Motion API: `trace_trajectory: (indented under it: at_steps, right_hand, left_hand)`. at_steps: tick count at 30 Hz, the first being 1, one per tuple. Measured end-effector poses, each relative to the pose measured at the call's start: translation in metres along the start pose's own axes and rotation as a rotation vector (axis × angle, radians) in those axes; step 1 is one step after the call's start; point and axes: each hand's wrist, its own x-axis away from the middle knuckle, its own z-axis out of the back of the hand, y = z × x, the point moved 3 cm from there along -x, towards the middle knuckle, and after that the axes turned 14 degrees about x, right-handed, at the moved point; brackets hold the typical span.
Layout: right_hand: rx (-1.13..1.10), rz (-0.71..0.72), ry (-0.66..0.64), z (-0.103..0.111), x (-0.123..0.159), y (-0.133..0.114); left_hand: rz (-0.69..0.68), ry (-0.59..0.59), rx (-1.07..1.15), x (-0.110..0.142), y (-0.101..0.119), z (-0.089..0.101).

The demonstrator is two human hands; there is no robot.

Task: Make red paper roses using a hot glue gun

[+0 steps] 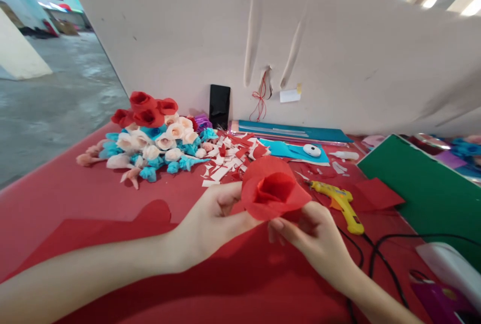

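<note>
A red paper flower (276,189) with curled petals around a rolled centre is held up over the table between both hands. My left hand (210,226) grips it from the left, its fingers partly hidden behind the petals. On the other side, my right hand (317,236) pinches the flower's lower right edge, thumb underneath. A large red paper sheet (210,274) lies below the hands. Beside my left forearm rests a rounded red paper petal (155,211). The yellow glue gun (340,203) lies to the right of the flower.
Finished paper flowers (158,138) are heaped at the back left. Paper scraps (229,158) lie behind the hands. A black phone (220,106) leans on the white partition (180,38). At right are a green board (424,194), a black cable (394,264) and a white glue bottle (344,155).
</note>
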Motion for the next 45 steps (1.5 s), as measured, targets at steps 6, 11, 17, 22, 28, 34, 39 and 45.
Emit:
trace_trajectory:
  at_steps: [6, 11, 17, 22, 28, 34, 39, 45]
  right_hand:
    - [-0.128, -0.061, -0.026, 0.009, 0.001, 0.0]
    - [-0.342, -0.107, -0.264, 0.015, 0.001, 0.004]
    - [-0.383, -0.138, -0.433, 0.012, -0.001, 0.006]
    - [-0.343, -0.143, -0.438, 0.012, -0.001, 0.005]
    - [-0.382, -0.136, -0.473, 0.013, -0.002, 0.004]
    - [-0.386, -0.137, -0.466, 0.011, -0.001, 0.001]
    - [-0.392, -0.155, -0.469, 0.009, 0.0, 0.001]
    - [-0.368, -0.16, -0.47, 0.008, -0.001, 0.002]
  left_hand:
    - [0.071, -0.131, 0.194, 0.001, 0.003, 0.001]
    - [0.08, -0.134, 0.015, -0.005, 0.006, 0.004]
    - [0.045, -0.128, -0.169, -0.008, 0.0, 0.012]
    - [0.065, -0.132, -0.242, -0.009, 0.003, 0.014]
    - [-0.021, -0.137, -0.232, -0.011, 0.009, 0.012]
    - [-0.042, -0.112, -0.185, -0.01, 0.006, 0.013]
    - [-0.011, -0.13, -0.161, -0.009, 0.002, 0.012]
    - [0.183, -0.202, 0.004, -0.007, -0.002, 0.005]
